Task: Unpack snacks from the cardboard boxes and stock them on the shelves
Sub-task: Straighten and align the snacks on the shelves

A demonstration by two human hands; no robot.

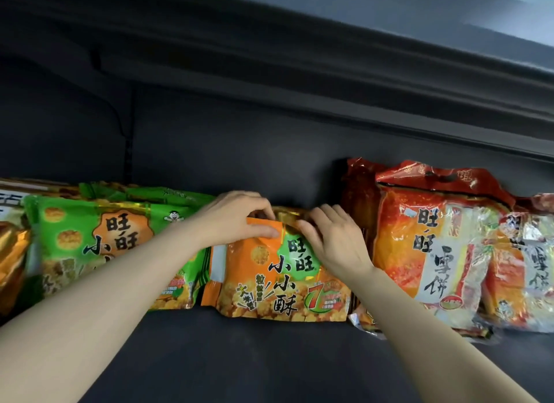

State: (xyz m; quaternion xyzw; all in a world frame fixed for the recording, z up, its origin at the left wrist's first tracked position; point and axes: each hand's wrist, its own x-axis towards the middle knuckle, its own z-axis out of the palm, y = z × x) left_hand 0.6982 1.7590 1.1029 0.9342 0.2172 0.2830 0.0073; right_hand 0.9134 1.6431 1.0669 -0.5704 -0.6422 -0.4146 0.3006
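Up on the dark shelf [269,357], both hands, left [236,219] and right [335,240], pinch the orange snack bag's [269,282] top edge.

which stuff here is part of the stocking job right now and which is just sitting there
In the job:
- orange snack bag, top edge gripped by both hands
- left hand
- right hand
- dark shelf

Just sitting there:
- green snack bags, left of it
- red-orange rice cracker bags, right of it
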